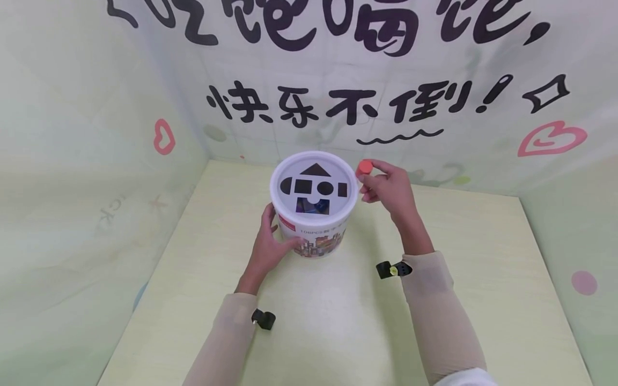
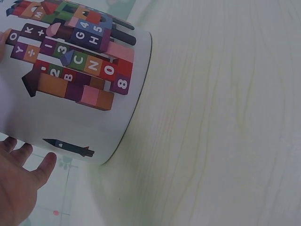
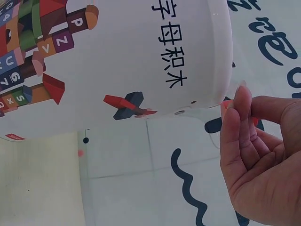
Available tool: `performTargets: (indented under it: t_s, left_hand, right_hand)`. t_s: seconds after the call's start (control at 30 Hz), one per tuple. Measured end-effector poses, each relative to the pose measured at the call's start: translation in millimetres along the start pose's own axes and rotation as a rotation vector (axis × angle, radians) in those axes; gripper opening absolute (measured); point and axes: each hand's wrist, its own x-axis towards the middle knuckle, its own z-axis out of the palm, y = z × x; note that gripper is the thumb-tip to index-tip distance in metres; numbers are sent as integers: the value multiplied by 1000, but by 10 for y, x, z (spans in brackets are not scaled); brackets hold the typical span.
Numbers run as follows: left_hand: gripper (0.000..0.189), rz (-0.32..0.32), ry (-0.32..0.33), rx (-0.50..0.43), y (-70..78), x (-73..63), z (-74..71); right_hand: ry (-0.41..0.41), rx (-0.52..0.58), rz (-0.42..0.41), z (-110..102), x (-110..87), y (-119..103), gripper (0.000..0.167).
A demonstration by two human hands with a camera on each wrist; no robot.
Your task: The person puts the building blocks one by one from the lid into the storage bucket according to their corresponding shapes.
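A white round bucket (image 1: 321,230) stands on the table, its lid (image 1: 289,166) cut with several shaped holes, among them a triangle, a circle and rectangles. My left hand (image 1: 272,244) holds the bucket's left side, thumb across the front and fingers round the side. In the left wrist view, part of that hand (image 2: 21,186) shows beside the bucket's printed wall (image 2: 70,117). Just right of the lid's rim, my right hand (image 1: 388,187) pinches a red cylindrical block (image 1: 365,167) between thumb and fingers. The right wrist view shows this block (image 3: 226,103) mostly hidden by the fingers.
The pale wooden table (image 1: 463,289) reaches forward to a backdrop (image 1: 328,136) with black lettering, close behind the bucket. Printed cloth walls (image 1: 87,225) rise along the left and right sides. Each sleeve carries a small black camera (image 1: 263,319) at the wrist.
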Motion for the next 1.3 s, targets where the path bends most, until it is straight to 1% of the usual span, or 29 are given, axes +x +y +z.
performTargets:
  t_s: [0.17, 0.37, 0.57, 0.77, 1.0, 1.2, 1.3]
  left_hand:
    - [106, 5, 2, -1, 4, 3, 2]
    - [106, 0, 1, -1, 8, 2, 7]
    - [105, 7, -1, 0, 7, 4, 8]
    - [105, 4, -3, -1, 4, 3, 8]
    - [106, 3, 2, -5, -9, 7, 4]
    - [106, -1, 1, 1, 2, 3, 2]
    - [106, -4, -2, 2, 9, 0, -1]
  right_hand:
    - [-8, 11, -4, 20, -12, -34, 38]
    - [-21, -1, -26, 86, -37, -60, 36]
    - [-64, -14, -58, 193, -73, -72, 32]
    - [-100, -52, -76, 277, -100, -105, 36]
    - [-131, -4, -76, 358, -137, -181, 36]
    - [-154, -6, -86, 432, -140, -194, 32]
    - [-167, -6, -75, 461, -140, -187, 32]
